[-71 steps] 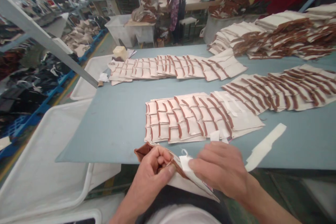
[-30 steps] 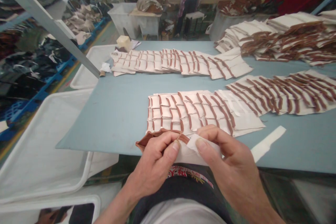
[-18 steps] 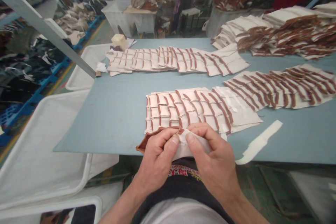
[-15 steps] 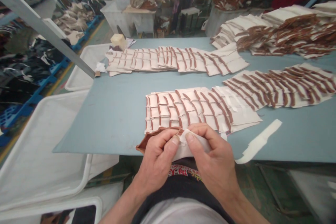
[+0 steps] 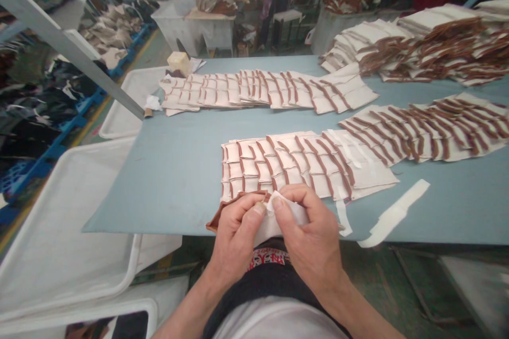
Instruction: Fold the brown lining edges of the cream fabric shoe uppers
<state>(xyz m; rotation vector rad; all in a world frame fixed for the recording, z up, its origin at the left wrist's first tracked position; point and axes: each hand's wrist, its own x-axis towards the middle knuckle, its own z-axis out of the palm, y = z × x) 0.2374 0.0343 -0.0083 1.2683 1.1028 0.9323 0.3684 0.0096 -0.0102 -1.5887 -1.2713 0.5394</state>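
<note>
At the table's near edge, my left hand point(image 5: 238, 225) is closed on a brown-and-white sewn fabric piece point(image 5: 225, 212), whose brown side spreads out to the left. My right hand point(image 5: 308, 222) pinches the white part of the same piece between thumb and fingers, close beside the left thumb. The two thumbs press along its seam, and the fingers underneath are partly hidden. Just beyond my hands lies a row of overlapping white panels point(image 5: 286, 167) with brown seams. A narrow white strip point(image 5: 343, 217) hangs by my right wrist.
A loose white strip point(image 5: 397, 212) lies to the right on the blue table point(image 5: 167, 180). Another panel row point(image 5: 262, 90) runs behind, and tall stacks point(image 5: 429, 47) stand at back right. White bins point(image 5: 71, 212) and a slanting metal post point(image 5: 79, 47) are on the left. A person stands farther back.
My right hand has shifted slightly left, nearer my left hand, both still on the fabric piece. More of the narrow white strip beside my right wrist now shows.
</note>
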